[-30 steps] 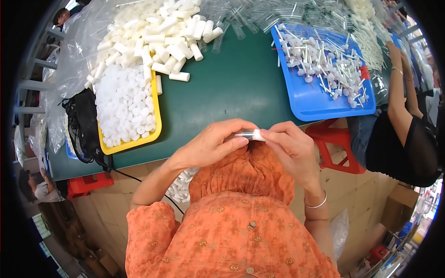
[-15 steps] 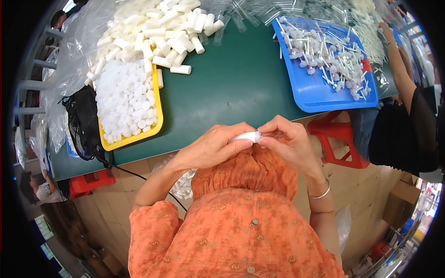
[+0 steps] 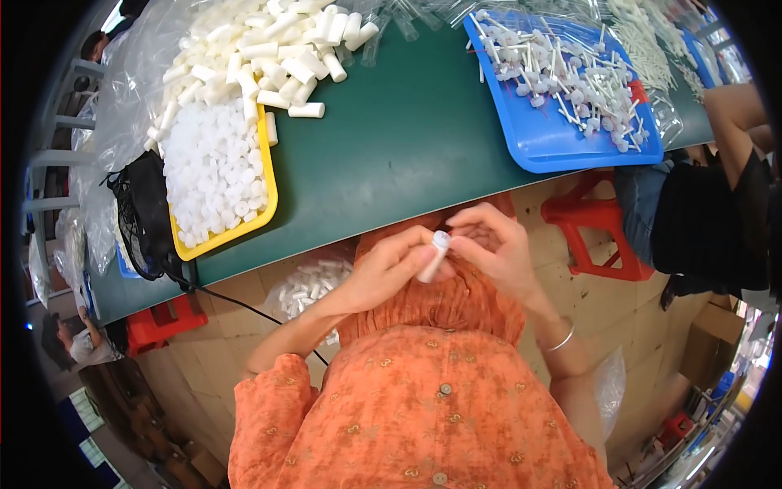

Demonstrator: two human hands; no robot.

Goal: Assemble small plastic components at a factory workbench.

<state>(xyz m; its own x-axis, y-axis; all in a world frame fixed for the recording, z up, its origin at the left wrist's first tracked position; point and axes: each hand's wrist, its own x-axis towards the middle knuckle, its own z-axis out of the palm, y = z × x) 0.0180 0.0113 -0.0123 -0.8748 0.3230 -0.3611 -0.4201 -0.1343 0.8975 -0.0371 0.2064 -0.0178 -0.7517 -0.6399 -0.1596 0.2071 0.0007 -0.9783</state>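
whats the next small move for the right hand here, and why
Probably close the fingers of the right hand lightly on the pale end of the white tube, to feel whether it sits firmly. The left hand grips the tube with that end exposed, while the right hand is close beside it, thumb and fingers parted.

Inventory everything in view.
White cylinder: one, white, centre
Cream cylinders: many, cream, back left
Yellow tray: one, yellow, left
Caps: many, white, in yellow tray
Tubes: many, clear, far edge
Blue tray: one, blue, right
Stemmed pieces: many, white, in blue tray
Sticks: many, pale, back right
Mesh bag: one, black, left
Table: one, green, ahead
Stools: at least two, red, floor
Carton: one, brown, right floor
Plastic bags: several, clear, left, floor
Co-workers: at least three, edges
Top: one, orange, worn
Left hand: one, holding white cylinder
Right hand: one, beside it
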